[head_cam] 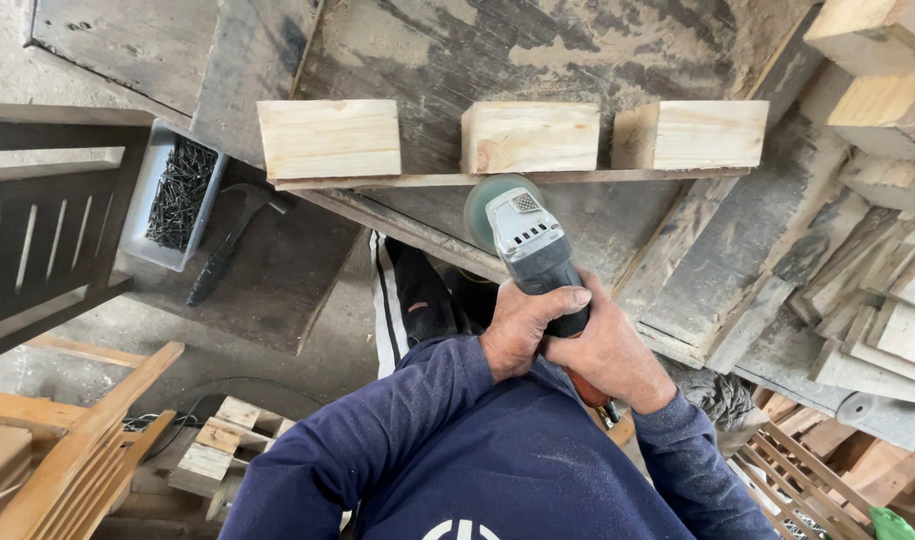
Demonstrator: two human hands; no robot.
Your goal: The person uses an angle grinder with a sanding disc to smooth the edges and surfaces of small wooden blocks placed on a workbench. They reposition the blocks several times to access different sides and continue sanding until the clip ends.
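Observation:
Both my hands grip a grey angle grinder (530, 245). My left hand (523, 325) wraps over its body from the left and my right hand (610, 355) holds the rear of it. The grinder's round disc (483, 205) sits against the lower edge of a thin wooden strip (428, 181). That strip carries three pale wooden blocks: left block (329, 138), middle block (531, 137) and right block (703, 134). The disc is just below the middle block. I wear dark blue sleeves.
A worn grey workbench (638, 60) lies under the piece. A tray of dark nails (178, 195) and a black hammer (228, 240) lie at the left. Stacked timber offcuts (878, 290) fill the right side. Wooden frames (68, 450) stand at the lower left.

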